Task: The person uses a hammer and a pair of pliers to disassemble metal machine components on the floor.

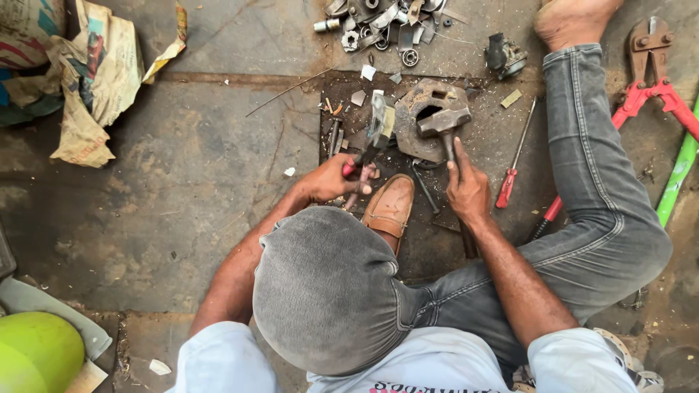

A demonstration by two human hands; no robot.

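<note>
My left hand is closed around red-handled pliers, whose jaws clamp a small flat metal piece held upright over a dark steel plate on the floor. My right hand grips the handle of a hammer. Its head rests on a rusty metal block with a hole in it, just right of the clamped piece. A brown shoe sits between my two hands.
A red-handled screwdriver lies right of the block. Red bolt cutters and a green pipe lie at the far right. Loose metal parts are heaped at the top, crumpled paper sacks at top left.
</note>
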